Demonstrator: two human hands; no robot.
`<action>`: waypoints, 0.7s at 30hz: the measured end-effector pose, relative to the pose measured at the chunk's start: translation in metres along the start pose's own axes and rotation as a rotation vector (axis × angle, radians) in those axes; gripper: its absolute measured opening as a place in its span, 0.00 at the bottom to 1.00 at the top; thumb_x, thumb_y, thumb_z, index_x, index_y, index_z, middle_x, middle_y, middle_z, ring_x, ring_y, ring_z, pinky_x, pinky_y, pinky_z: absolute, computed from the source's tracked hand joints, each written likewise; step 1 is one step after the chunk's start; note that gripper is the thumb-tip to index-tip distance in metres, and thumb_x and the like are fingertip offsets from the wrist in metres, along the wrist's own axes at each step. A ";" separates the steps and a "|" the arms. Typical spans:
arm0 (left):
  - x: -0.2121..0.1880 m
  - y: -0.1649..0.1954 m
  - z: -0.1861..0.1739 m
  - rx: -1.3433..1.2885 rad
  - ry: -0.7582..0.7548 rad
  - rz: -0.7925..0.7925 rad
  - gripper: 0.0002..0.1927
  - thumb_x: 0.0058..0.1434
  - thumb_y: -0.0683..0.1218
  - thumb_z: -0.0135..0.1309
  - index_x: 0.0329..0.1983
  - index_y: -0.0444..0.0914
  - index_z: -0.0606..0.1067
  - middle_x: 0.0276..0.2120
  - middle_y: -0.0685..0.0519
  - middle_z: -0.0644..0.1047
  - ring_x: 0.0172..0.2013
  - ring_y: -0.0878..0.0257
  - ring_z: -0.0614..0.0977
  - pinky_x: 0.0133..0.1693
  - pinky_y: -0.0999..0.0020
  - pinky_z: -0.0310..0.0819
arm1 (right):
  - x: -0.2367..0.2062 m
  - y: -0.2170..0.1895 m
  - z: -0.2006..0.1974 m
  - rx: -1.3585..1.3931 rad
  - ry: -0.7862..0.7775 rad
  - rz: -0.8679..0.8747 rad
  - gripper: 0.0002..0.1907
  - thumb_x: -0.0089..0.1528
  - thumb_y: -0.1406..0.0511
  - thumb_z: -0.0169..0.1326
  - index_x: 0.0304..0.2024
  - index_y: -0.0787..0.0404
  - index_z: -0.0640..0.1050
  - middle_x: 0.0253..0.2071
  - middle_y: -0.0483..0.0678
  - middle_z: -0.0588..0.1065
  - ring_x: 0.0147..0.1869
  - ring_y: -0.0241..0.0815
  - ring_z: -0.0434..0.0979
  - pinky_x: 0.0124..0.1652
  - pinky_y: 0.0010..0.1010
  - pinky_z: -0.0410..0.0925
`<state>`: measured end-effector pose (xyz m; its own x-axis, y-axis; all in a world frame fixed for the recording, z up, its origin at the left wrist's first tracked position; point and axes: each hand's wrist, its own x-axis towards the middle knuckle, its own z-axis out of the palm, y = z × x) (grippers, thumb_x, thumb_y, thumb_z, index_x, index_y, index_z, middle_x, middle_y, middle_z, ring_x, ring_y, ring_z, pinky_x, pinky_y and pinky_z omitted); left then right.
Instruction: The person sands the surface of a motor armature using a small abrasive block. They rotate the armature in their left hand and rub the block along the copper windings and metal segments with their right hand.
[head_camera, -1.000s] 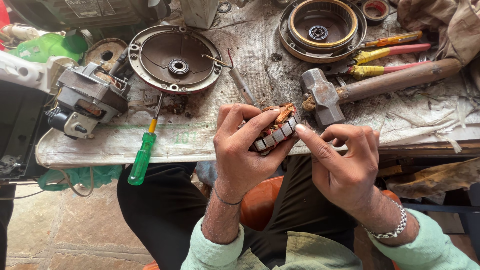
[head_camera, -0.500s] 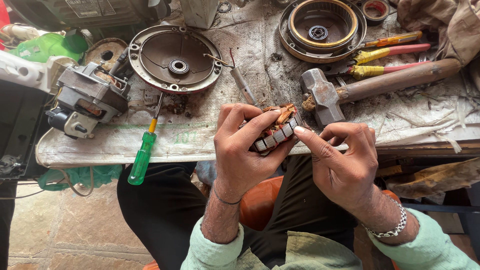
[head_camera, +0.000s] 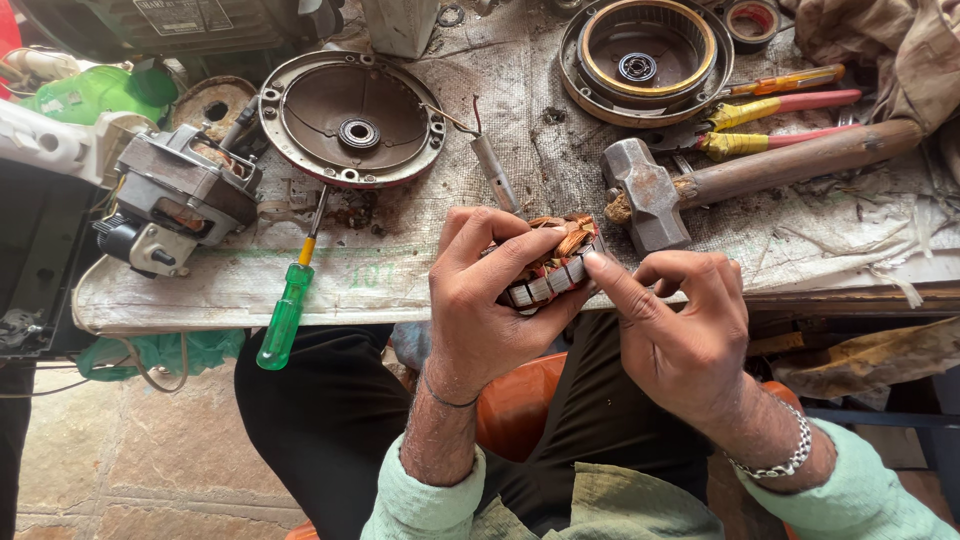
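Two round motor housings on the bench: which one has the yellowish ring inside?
The upper-right round housing, beside the yellow-handled pliers. It is deeper, with a yellowish ring around its inner wall. The left end cover, above the green screwdriver, is shallow and plain brown.

right hand (head_camera: 680, 335): forefinger slid nearer the motor armature (head_camera: 553, 262) | rest: unchanged

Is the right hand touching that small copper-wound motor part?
Touching: the head view shows the right hand with its forefinger tip pressed on the motor part.
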<state>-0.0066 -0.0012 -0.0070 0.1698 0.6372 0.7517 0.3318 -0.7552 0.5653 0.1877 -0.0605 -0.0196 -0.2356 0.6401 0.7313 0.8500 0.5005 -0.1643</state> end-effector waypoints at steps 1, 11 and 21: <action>-0.001 0.000 0.000 -0.001 0.000 -0.004 0.24 0.46 0.45 0.76 0.47 0.40 0.81 0.38 0.54 0.75 0.43 0.59 0.76 0.46 0.65 0.74 | 0.000 0.000 -0.001 -0.002 -0.003 -0.009 0.25 0.59 0.77 0.59 0.57 0.50 0.82 0.38 0.43 0.69 0.40 0.41 0.68 0.42 0.36 0.60; -0.004 -0.014 -0.001 -0.071 0.029 0.025 0.26 0.47 0.47 0.76 0.49 0.41 0.80 0.40 0.57 0.75 0.50 0.58 0.72 0.54 0.61 0.68 | 0.001 -0.001 -0.002 -0.005 -0.004 -0.002 0.30 0.54 0.78 0.57 0.57 0.49 0.82 0.38 0.43 0.69 0.40 0.42 0.68 0.41 0.37 0.60; -0.008 -0.016 0.009 -0.077 -0.027 -0.031 0.27 0.51 0.46 0.74 0.54 0.40 0.79 0.48 0.56 0.75 0.53 0.58 0.74 0.56 0.62 0.71 | -0.001 0.002 -0.003 -0.003 0.027 0.010 0.30 0.54 0.78 0.57 0.56 0.49 0.82 0.38 0.42 0.69 0.41 0.41 0.68 0.42 0.36 0.61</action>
<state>-0.0047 0.0070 -0.0256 0.1859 0.6637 0.7245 0.2649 -0.7439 0.6135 0.1912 -0.0623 -0.0188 -0.2139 0.6290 0.7474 0.8540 0.4919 -0.1696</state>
